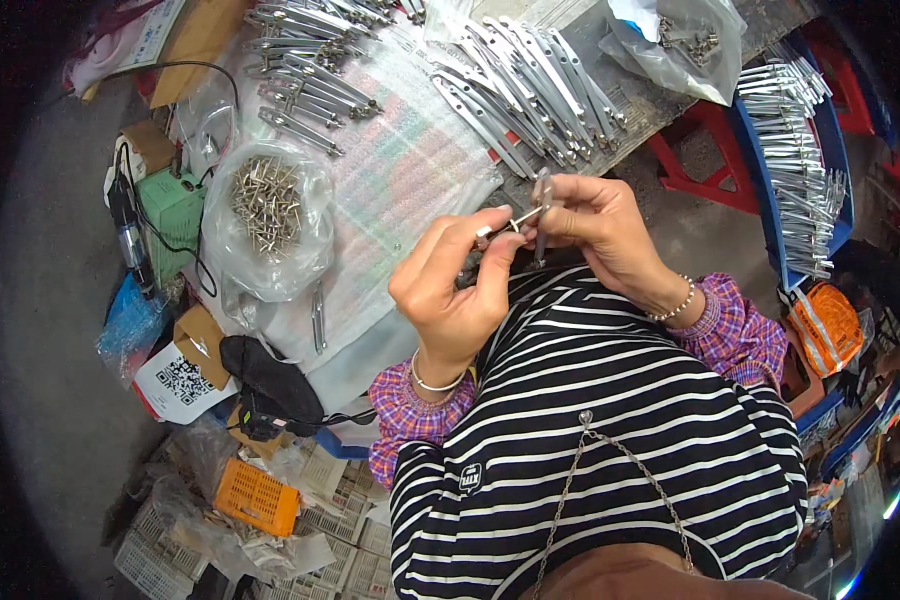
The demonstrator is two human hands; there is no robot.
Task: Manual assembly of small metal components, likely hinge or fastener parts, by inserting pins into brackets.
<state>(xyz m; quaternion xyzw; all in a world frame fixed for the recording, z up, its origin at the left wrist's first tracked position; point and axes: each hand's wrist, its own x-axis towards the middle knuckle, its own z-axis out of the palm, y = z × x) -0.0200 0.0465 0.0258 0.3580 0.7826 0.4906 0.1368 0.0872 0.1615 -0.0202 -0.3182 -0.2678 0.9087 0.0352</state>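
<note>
In front of my chest my two hands meet over small metal parts. My left hand [452, 292] pinches a thin metal pin [526, 216] between thumb and forefinger, its shaft pointing right. My right hand [610, 228] has its thumb and fingers closed on a narrow flat metal bar [541, 250], held roughly upright. The pin's tip meets the bar or lies just in front of it; I cannot tell which. Beyond my hands, a fanned pile of silvery slotted bars [540, 85] lies on the table. More metal pieces with fittings at their ends [320, 90] lie to its left.
A clear plastic bag [315, 262] of loose pins stands at the left, beside a green box [168, 212] and a corded tool [130, 240]. Another bag [670, 65] sits at the far right. A blue crate [765, 190] holds many bars; a red stool [715, 165] stands near it.
</note>
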